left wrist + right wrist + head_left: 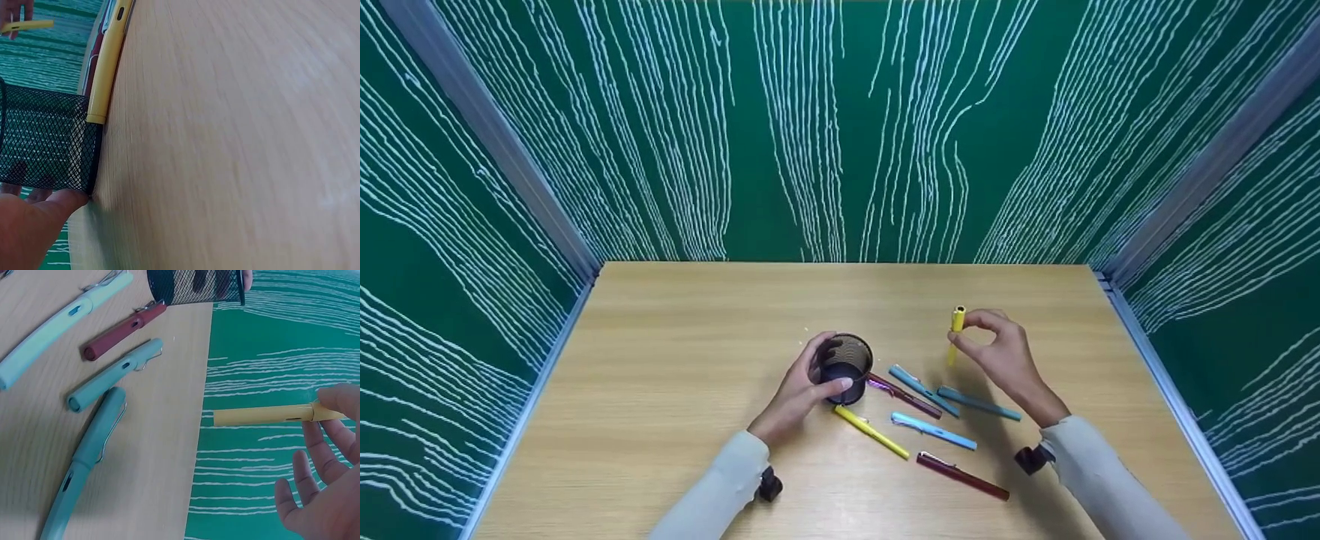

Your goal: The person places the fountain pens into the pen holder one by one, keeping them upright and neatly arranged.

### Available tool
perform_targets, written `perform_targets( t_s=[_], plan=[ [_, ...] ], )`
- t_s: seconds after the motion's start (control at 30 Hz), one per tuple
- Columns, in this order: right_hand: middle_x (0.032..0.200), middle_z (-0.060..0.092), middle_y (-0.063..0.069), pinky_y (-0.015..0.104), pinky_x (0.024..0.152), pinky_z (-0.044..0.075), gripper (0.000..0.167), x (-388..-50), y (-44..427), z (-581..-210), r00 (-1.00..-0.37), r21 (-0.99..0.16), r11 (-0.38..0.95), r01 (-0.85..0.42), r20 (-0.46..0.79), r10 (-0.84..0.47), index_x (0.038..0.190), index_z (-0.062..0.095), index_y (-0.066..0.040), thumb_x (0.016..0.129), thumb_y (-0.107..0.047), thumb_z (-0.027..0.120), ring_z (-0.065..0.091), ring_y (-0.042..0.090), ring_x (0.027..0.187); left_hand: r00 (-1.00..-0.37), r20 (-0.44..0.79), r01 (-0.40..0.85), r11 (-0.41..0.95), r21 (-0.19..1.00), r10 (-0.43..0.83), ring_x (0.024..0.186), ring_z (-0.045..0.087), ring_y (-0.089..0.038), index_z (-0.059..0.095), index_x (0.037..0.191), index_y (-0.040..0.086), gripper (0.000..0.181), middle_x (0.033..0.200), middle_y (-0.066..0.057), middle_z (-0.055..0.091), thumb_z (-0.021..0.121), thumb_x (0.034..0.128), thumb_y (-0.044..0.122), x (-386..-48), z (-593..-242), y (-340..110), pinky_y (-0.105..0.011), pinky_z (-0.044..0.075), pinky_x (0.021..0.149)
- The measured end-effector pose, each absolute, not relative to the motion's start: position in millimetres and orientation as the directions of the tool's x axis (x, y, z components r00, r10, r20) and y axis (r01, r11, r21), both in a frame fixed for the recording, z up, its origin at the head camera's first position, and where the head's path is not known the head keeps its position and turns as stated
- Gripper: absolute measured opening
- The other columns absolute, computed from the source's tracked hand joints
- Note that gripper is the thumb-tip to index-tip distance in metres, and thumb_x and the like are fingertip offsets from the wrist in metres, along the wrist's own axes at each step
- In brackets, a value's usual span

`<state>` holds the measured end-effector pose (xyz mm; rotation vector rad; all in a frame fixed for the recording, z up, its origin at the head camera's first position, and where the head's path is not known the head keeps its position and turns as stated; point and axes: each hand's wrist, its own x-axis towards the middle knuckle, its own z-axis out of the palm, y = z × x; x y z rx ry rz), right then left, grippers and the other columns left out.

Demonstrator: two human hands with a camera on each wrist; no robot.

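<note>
My left hand (799, 397) grips a black mesh cup (846, 367) standing on the table, thumb at the near side. In my right hand (1006, 356), raised over the table to the cup's right, a yellow pen (958, 321) is pinched upright between thumb and fingers. The right wrist view shows that pen (259, 415) held by one end, the other fingers spread loosely. The left wrist view has the cup's mesh side (45, 138) with the left thumb low against it, and another yellow pen (107, 67) beside its base.
On the wooden table (682, 337), right of the cup, lie the second yellow pen (871, 433), two dark red pens, one (962, 476) near the front, and several blue or teal pens (934, 431). Green walls with white wavy lines (802, 135) enclose the table.
</note>
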<state>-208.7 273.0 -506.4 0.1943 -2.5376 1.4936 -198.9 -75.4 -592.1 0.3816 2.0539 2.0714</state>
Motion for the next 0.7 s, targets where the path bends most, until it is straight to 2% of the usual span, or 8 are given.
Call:
perform_targets(
  t_s=[0.1,0.3,0.7],
  plan=[
    [0.121,0.070,0.018,0.063,0.115,0.042,0.019,-209.9,266.8,-504.5,-0.970,-0.848,0.480,-0.224,0.242,-0.024,0.114,0.081,-0.001,0.097,-0.008,0.085,0.059,0.035,0.125,-0.945,0.049,0.047,-0.013,0.999,0.322,0.156,0.044,-0.037,0.039,0.169,0.018,0.088,0.167,-0.015,0.048,0.085,0.0943,0.015,-199.8,-592.3,-75.0,-0.055,0.028,0.133],
    [0.119,0.071,0.017,0.058,0.111,0.047,0.019,-211.5,254.0,-501.6,-0.961,-0.828,0.501,-0.253,0.276,-0.029,0.112,0.081,-0.001,0.094,-0.004,0.086,0.062,0.035,0.122,-0.932,0.101,0.076,-0.084,0.994,0.348,0.155,0.043,-0.041,0.037,0.168,0.007,0.085,0.167,-0.022,0.047,0.081,0.0954,0.004,-203.1,-594.5,-73.0,-0.057,0.028,0.133],
    [0.120,0.072,0.015,0.059,0.113,0.047,0.020,-217.8,232.2,-499.0,-0.963,-0.846,0.464,-0.264,0.260,-0.073,0.114,0.082,-0.002,0.095,-0.004,0.086,0.060,0.033,0.122,-0.939,0.089,0.085,-0.027,0.996,0.332,0.157,0.042,-0.039,0.037,0.170,0.011,0.087,0.168,-0.018,0.047,0.083,0.0952,0.011,-201.2,-592.9,-74.5,-0.055,0.026,0.133]
  ],
)
